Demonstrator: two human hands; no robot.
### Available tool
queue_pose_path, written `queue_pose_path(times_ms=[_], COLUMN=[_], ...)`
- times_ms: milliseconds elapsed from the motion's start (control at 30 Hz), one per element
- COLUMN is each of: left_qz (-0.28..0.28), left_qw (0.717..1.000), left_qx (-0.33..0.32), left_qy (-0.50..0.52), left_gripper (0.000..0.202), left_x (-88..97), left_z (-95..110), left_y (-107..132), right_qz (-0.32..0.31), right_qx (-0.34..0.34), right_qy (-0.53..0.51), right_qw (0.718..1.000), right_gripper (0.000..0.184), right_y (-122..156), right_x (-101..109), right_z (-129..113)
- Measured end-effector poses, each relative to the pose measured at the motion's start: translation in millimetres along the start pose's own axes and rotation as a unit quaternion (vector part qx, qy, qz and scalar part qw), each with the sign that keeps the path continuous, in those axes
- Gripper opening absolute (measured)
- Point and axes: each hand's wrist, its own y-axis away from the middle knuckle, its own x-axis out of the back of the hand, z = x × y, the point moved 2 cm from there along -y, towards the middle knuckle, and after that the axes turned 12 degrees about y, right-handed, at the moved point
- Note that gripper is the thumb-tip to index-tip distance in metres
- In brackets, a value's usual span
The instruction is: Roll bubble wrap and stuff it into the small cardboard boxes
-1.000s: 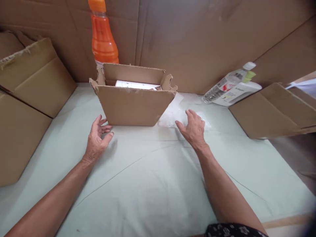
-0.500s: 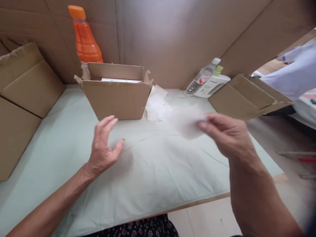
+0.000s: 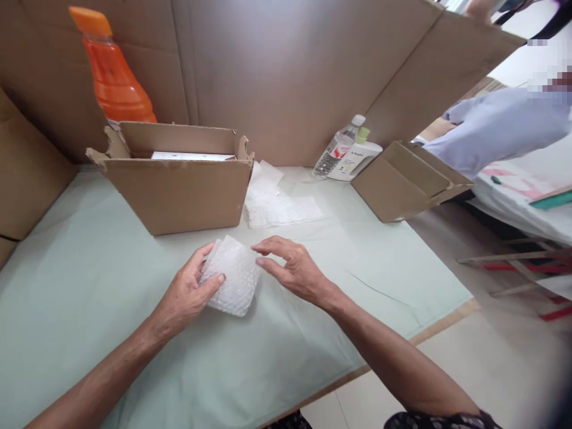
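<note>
A small bubble wrap pouch (image 3: 233,275) is gripped at its left side by my left hand (image 3: 190,289), thumb on top and fingers behind. My right hand (image 3: 295,268) is at the pouch's upper right edge, with thumb and forefinger apart; whether the fingertips touch it I cannot tell. Beyond the hands, more bubble wrap pouches (image 3: 286,208) lie on the green cloth in a loose pile. To their left stands an open cardboard box (image 3: 196,196), a white item (image 3: 192,156) showing inside it.
An orange bottle (image 3: 118,83) stands behind the box. A clear bottle (image 3: 337,149) and a white container (image 3: 357,162) lean by a second cardboard box (image 3: 402,185) at right. Cardboard walls (image 3: 277,77) rise behind the table. A person in a pale shirt (image 3: 496,128) is further right.
The pouch has come left and down from my right hand into my left hand, which has closed on it. My right hand has released its grip. The camera view has shifted right.
</note>
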Motion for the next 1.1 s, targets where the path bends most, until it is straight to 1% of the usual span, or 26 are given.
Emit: queue_pose_path(times_ms=[67, 100, 200, 233, 267, 300, 367, 400, 500, 567, 633, 733, 800, 867, 933, 1000, 1033, 1100], left_qz=[0.014, 0.013, -0.004, -0.004, 0.001, 0.010, 0.032, 0.040, 0.044, 0.021, -0.017, -0.060, -0.070, -0.059, -0.037, -0.027, -0.024, -0.012], left_qw=[1.000, 0.999, 1.000, 1.000, 1.000, 0.999, 0.997, 0.996, 0.995, 0.996, 0.997, 0.995, 0.989, 0.980, 0.974, 0.977, 0.982, 0.992], left_qx=[0.021, 0.027, 0.022, 0.013, 0.004, -0.003, -0.011, -0.013, -0.018, -0.016, -0.015, -0.037, -0.072, -0.110, -0.137, -0.132, -0.119, -0.083], left_qy=[0.010, 0.015, 0.011, 0.000, -0.017, -0.037, -0.071, -0.081, -0.089, -0.084, -0.072, -0.071, -0.107, -0.154, -0.178, -0.163, -0.143, -0.092], left_gripper=[0.079, 0.081, 0.079, 0.077, 0.074, 0.071, 0.068, 0.067, 0.064, 0.060, 0.055, 0.041, 0.030, 0.025, 0.024, 0.025, 0.026, 0.026], left_x=[5.6, 7.8, 13.4, 15.4, 17.6, 19.6, 23.1, 24.5, 27.3, 28.2, 27.9, 24.7, 20.7, 16.8, 14.6, 14.7, 15.5, 17.7], left_z=[-11.3, -15.5, -24.5, -27.3, -30.4, -34.0, -41.0, -43.7, -44.2, -38.7, -32.3, -27.3, -28.0, -29.5, -30.0, -28.9, -27.8, -25.4], left_y=[-4.6, -6.4, -9.0, -8.8, -8.2, -7.5, -6.2, -6.0, -7.5, -8.9, -9.0, -6.0, -3.6, -2.7, -4.0, -7.2, -8.9, -11.6], right_qz=[-0.030, -0.048, -0.083, -0.091, -0.098, -0.101, -0.087, -0.066, 0.015, 0.057, 0.085, 0.108, 0.114, 0.121, 0.139, 0.175, 0.197, 0.244], right_qx=[-0.002, -0.011, -0.066, -0.082, -0.091, -0.090, -0.074, -0.065, -0.056, -0.061, -0.067, -0.106, -0.151, -0.180, -0.175, -0.154, -0.142, -0.135], right_qy=[0.009, 0.013, -0.002, -0.011, -0.017, -0.021, -0.028, -0.033, -0.039, -0.034, -0.046, -0.119, -0.177, -0.207, -0.190, -0.139, -0.110, -0.059], right_qw=[0.999, 0.999, 0.994, 0.992, 0.991, 0.991, 0.993, 0.995, 0.998, 0.996, 0.993, 0.981, 0.966, 0.954, 0.956, 0.962, 0.964, 0.959], right_gripper=[0.015, 0.016, 0.037, 0.040, 0.038, 0.030, 0.012, 0.007, 0.008, 0.010, 0.011, 0.013, 0.017, 0.022, 0.025, 0.024, 0.023, 0.020], right_y=[-4.7, -7.5, -14.6, -15.8, -16.4, -16.2, -14.1, -12.5, -7.2, -4.3, -2.6, -2.1, -3.8, -9.4, -22.1, -44.7, -59.9, -95.8], right_x=[-15.9, -23.5, -44.3, -50.7, -56.8, -62.5, -71.0, -73.1, -70.9, -63.4, -52.9, -33.2, -17.8, 0.1, 21.0, 43.5, 54.5, 74.4], right_z=[5.6, 7.9, 14.0, 15.6, 16.9, 17.9, 19.9, 21.1, 24.3, 24.4, 22.8, 20.9, 21.4, 23.8, 30.3, 45.7, 57.7, 90.6])
